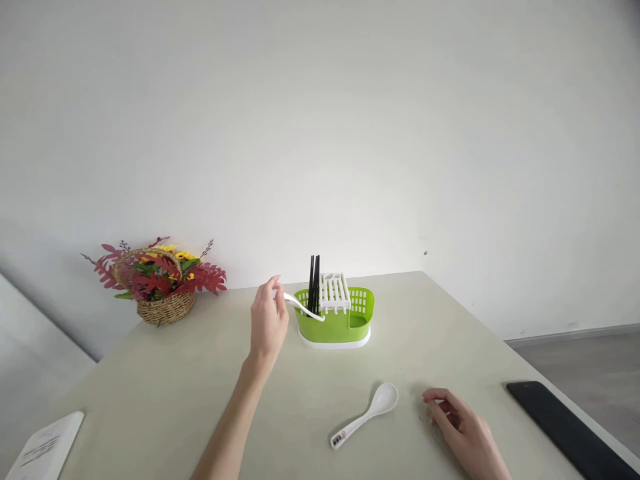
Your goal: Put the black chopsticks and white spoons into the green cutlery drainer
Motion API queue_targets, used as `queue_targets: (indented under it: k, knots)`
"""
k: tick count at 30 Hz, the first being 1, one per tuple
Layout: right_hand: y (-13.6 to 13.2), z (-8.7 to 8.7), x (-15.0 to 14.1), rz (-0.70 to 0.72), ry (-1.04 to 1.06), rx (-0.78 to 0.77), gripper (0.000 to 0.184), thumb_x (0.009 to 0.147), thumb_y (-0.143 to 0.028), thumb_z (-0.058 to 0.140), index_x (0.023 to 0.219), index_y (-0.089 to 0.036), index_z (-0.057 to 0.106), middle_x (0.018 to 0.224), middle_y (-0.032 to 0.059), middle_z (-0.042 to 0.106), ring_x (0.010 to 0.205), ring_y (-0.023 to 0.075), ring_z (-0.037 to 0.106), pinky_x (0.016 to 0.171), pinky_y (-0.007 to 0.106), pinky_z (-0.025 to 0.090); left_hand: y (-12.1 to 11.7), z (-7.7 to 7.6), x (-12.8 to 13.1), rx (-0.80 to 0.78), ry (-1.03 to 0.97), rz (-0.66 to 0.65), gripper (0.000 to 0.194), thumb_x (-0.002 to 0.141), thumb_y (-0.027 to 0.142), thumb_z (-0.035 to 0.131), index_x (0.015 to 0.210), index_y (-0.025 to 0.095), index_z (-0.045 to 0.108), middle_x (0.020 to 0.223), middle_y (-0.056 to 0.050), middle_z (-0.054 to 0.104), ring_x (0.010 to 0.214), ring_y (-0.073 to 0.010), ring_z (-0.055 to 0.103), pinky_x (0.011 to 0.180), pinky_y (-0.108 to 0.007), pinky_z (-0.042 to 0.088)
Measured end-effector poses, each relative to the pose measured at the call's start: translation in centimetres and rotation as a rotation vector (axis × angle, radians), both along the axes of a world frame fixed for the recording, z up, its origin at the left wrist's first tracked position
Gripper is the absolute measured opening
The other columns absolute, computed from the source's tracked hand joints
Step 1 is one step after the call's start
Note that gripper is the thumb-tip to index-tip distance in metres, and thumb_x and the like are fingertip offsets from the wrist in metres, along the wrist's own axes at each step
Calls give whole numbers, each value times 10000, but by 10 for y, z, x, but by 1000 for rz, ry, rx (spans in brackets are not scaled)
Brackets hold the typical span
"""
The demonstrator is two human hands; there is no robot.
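Observation:
My left hand (269, 317) is closed on a white spoon (303, 307), seen side-on in front of the green cutlery basket (330, 328). The spoon's far end curves up beside the basket's front wall; I cannot tell whether it touches. Several black chopsticks (313, 287) stand upright in the left part of the basket, next to a white slotted rack (335, 292) on its rim. A second white spoon (384, 399) lies on the table, bowl toward the upper right. To its right my right hand (463, 427) rests loosely curled, with nothing visible in it.
A wicker basket (167, 310) of red and yellow artificial flowers stands at the back left against the wall. A black flat object (560, 420) lies along the table's right edge. At the lower left is a white flat item (47, 448) with dark writing.

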State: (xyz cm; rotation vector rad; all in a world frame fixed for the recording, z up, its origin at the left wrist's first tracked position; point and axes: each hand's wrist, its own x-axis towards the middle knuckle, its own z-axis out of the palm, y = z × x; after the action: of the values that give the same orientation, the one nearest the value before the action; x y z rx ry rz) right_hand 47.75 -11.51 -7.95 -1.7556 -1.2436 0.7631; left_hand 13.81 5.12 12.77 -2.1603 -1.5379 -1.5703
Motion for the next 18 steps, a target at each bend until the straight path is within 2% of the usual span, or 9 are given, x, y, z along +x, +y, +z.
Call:
queue_targets:
  k: [4, 7, 12, 15, 18]
  knots:
    - [-1, 1, -1, -1, -10, 8, 389, 836, -598, 560, 973, -266, 710, 714, -9, 703, 656, 192, 673, 646, 271, 513, -6, 6, -2, 79, 80, 44, 314, 1073, 278, 377, 1310, 181, 558, 1139, -130, 679, 1031, -236, 686, 894, -396, 568]
    - [-2, 2, -2, -35, -9, 40, 375, 837, -585, 557, 959, -267, 714, 716, -8, 708, 652, 191, 676, 636, 270, 511, -5, 1, 1, 60, 156, 34, 323, 1069, 229, 361, 1346, 174, 518, 1116, -124, 663, 1037, -240, 678, 904, -400, 564]
    - [0, 3, 0, 9, 4, -11, 401, 808, -607, 583, 965, -264, 720, 733, 5, 720, 668, 206, 689, 655, 284, 531, 1, -31, 9, -60, 228, -30, 410, 1023, 103, 350, 1413, 184, 448, 1196, -130, 627, 1103, -244, 675, 913, -391, 575]
    - [-1, 3, 0, -13, -1, 12, 387, 826, -598, 575, 972, -267, 714, 730, 3, 712, 662, 202, 680, 643, 280, 526, 4, -51, 12, -106, 270, -73, 518, 968, 26, 363, 1453, 201, 410, 1240, -126, 605, 1149, -249, 664, 947, -401, 576]
    - [0, 3, 0, -22, 8, 31, 390, 812, -609, 591, 944, -266, 723, 699, 3, 709, 631, 201, 677, 611, 278, 525, 4, -62, 15, -135, 297, -88, 618, 926, -32, 365, 1492, 216, 373, 1281, -130, 584, 1182, -252, 648, 989, -425, 564]
